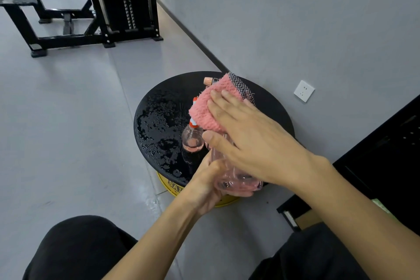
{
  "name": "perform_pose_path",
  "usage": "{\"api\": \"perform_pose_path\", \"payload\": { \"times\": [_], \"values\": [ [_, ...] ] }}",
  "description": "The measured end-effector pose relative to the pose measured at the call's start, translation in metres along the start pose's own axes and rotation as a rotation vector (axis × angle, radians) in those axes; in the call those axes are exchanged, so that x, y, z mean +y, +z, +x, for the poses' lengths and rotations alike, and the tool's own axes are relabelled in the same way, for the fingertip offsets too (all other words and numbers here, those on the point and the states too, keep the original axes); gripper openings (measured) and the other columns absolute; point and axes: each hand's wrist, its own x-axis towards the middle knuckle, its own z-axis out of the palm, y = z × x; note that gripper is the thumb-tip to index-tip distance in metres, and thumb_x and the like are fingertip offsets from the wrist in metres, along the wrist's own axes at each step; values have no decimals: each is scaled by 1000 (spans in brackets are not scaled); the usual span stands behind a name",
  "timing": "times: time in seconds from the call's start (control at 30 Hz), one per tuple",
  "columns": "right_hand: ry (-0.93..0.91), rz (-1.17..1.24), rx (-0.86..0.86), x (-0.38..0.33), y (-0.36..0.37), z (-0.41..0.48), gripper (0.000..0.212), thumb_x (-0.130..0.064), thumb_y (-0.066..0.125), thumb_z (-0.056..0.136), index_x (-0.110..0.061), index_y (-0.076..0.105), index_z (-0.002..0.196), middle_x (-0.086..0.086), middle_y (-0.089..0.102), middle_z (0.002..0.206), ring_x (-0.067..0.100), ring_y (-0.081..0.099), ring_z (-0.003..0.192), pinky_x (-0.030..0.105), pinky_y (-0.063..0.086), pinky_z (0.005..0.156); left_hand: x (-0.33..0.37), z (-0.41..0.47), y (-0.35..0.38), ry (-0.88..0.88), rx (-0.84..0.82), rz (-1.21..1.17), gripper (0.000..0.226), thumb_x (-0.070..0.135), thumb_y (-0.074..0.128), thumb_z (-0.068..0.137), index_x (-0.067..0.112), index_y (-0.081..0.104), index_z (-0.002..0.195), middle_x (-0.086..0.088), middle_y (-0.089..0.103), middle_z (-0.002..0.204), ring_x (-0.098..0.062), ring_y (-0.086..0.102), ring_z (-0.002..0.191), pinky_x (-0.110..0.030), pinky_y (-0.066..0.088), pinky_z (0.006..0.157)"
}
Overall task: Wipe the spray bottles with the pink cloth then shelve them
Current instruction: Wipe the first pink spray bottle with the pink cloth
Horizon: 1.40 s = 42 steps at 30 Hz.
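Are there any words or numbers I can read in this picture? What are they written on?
"SA": on the yellow base under the round black top; the rest is hidden behind the left hand.
Weight stack: marks too small to read.
Spray bottle in that hand, pink cloth: no writing shows.

The left forearm extends from the near left, and the left hand (204,185) has its fingers curled round the base of a spray bottle (236,180). The right forearm crosses above it from the near right. The right hand (252,143) has straight fingers pressing flat on the pink cloth (204,109).
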Motion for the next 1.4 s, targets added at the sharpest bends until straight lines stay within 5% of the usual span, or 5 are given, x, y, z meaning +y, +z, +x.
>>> {"api": "perform_pose_path", "payload": {
  "times": [0.23,0.5,0.7,1.03,1.4],
  "values": [
    [65,100,13,20,-4,24,74,-60,12,95,-19,-7,154,-4,-16,161,8,-17,147,35,-4,122,-2,1,-1,-31,-9,-9,102,49,89,47,18,45,133,-10,68,116,-31,69,97,-35,58,57],
    [-71,60,-74,14,3,9,59,-47,16,103,-22,6,155,-11,-6,162,1,-13,146,26,-11,118,-6,-3,-6,-40,17,-3,63,35,69,60,27,51,120,-7,72,103,-29,71,90,-33,58,54],
    [45,70,3,29,-1,24,67,-53,10,98,-20,-3,154,-5,-11,162,7,-13,147,33,-5,121,-7,-1,0,-73,-10,-18,103,52,89,43,19,46,131,-9,71,110,-29,71,93,-36,58,56],
    [-19,60,76,20,9,-14,74,-57,-1,90,-23,10,155,-11,-1,162,2,-12,147,26,-7,120,-4,-1,-2,-22,-24,-27,67,44,86,50,39,64,112,-8,71,105,-30,71,87,-37,58,57],
    [37,221,76,32,11,-6,64,-54,11,99,-24,7,155,-13,-3,162,-3,-10,145,22,-3,120,-5,-2,-1,-39,-24,-67,89,51,89,45,25,55,123,-11,72,106,-29,72,89,-35,58,56]
  ]
}}
